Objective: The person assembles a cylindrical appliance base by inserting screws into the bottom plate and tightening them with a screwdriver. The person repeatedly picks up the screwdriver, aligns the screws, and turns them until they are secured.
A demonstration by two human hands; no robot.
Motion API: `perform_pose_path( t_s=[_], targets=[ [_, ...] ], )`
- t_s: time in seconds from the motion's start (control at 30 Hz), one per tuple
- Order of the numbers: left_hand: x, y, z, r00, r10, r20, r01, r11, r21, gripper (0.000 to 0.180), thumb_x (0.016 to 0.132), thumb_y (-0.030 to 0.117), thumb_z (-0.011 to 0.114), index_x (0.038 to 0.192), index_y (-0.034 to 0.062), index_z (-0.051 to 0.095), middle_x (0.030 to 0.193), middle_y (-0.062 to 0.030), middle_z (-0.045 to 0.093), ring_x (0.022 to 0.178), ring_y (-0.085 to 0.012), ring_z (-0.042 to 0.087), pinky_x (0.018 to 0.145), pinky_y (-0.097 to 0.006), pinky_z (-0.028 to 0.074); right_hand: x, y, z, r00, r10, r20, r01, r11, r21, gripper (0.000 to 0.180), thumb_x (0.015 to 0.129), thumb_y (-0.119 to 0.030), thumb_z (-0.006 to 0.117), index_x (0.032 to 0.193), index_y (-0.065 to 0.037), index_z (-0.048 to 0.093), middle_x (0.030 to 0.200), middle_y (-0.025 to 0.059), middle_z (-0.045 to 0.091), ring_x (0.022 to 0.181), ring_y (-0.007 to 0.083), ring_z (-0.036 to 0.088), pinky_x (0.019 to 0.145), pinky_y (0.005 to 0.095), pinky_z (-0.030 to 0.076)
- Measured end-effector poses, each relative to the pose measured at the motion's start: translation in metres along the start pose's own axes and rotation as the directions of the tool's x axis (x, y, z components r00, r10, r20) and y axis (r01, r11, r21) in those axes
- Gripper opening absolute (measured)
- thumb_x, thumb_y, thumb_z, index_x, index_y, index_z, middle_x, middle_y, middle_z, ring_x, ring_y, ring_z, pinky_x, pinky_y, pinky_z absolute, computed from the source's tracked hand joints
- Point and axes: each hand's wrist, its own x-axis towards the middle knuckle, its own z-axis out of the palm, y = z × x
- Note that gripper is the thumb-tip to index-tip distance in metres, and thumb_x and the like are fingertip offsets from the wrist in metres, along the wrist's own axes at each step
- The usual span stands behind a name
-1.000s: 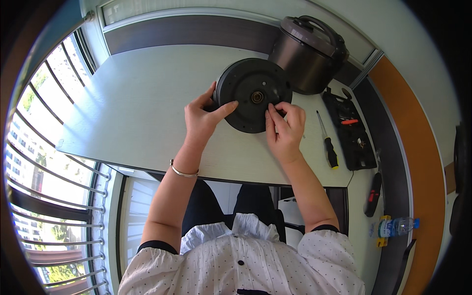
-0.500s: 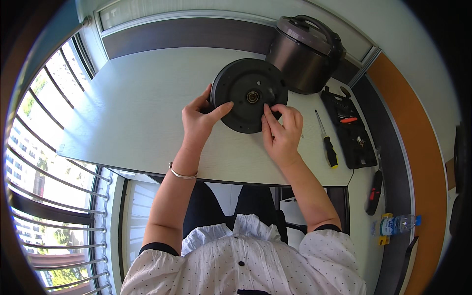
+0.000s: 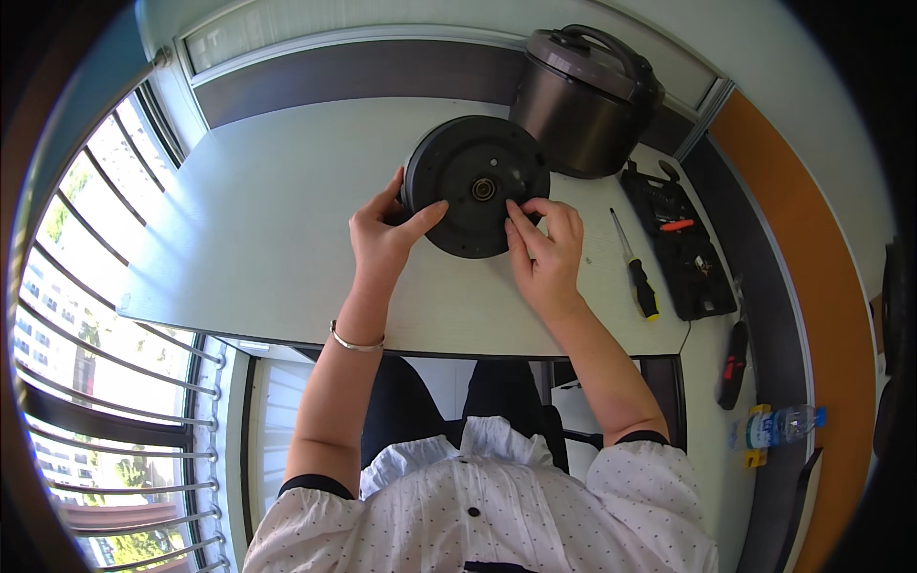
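A black round disc (image 3: pixel 449 162) with a pale metallic edge and a brassy ringed centre is held tilted up above the table. My left hand (image 3: pixel 384 234) grips its left side, thumb on the face and fingers behind the edge. At the lower right of the face, my right hand (image 3: pixel 546 246) is closed in a pinch, its thumb and fingertips touching or almost touching the disc. Whatever lies between those fingertips, if anything, is too small to make out. To the right of this hand lies a screwdriver (image 3: pixel 642 286) with a black and yellow handle.
A brown electric pressure cooker (image 3: pixel 578 115) stands at the back right of the white table (image 3: pixel 248 210). An open black tool case (image 3: pixel 693 272) lies on the right, near a black and red tool (image 3: pixel 733 368) and a plastic bottle (image 3: pixel 778 428). A barred window (image 3: pixel 115 382) is at left.
The whole view has shifted slightly. Both hands keep the same hold on the disc, and the right fingertips stay pinched at its lower right.
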Motion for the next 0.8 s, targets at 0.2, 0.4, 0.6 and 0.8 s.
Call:
perform_pose_path(
  t_s=[0.2,0.4,0.6,0.8],
  targets=[
    [-0.001,0.003,0.0,0.999,-0.034,0.012,0.035,0.999,-0.024,0.072,0.068,0.019,0.084,0.127,-0.0106,0.055,0.073,-0.001,0.06,0.064,-0.0053,0.052,0.06,-0.018,0.042,0.001,0.003,0.001,1.0,0.016,-0.022,-0.015,1.0,0.027,0.026,0.074,-0.002,0.072,0.099,-0.005,0.071,0.095,0.0059,0.059,0.088,0.0262,0.054,0.077,0.0368,0.042],
    [0.0,0.006,0.001,0.998,-0.057,0.01,0.058,0.997,-0.052,0.072,0.068,0.018,0.084,0.128,-0.0102,0.054,0.075,-0.0001,0.059,0.066,-0.0055,0.051,0.061,-0.018,0.042,0.004,0.005,0.006,0.994,0.05,-0.101,-0.043,0.996,0.076,0.025,0.071,0.0,0.075,0.094,-0.006,0.069,0.09,0.0049,0.061,0.084,0.0259,0.055,0.075,0.0361,0.042],
    [-0.001,0.008,-0.003,0.997,-0.075,0.005,0.075,0.997,-0.027,0.072,0.068,0.017,0.084,0.128,-0.0102,0.054,0.074,0.0005,0.059,0.065,-0.0055,0.051,0.061,-0.018,0.042,0.012,0.006,0.01,0.99,0.042,-0.134,-0.027,0.994,0.107,0.02,0.069,0.0,0.076,0.084,-0.007,0.065,0.084,0.0031,0.061,0.079,0.025,0.056,0.073,0.0358,0.042],
    [-0.001,0.008,0.0,0.997,-0.081,0.02,0.082,0.995,-0.063,0.069,0.07,0.016,0.083,0.127,-0.0094,0.055,0.081,-0.0017,0.063,0.072,-0.007,0.055,0.066,-0.019,0.044,0.012,0.011,0.007,0.993,0.008,-0.118,-0.001,0.998,0.058,0.019,0.067,-0.001,0.076,0.08,-0.008,0.065,0.083,0.0047,0.06,0.078,0.0262,0.056,0.071,0.0378,0.042]
  ],
)
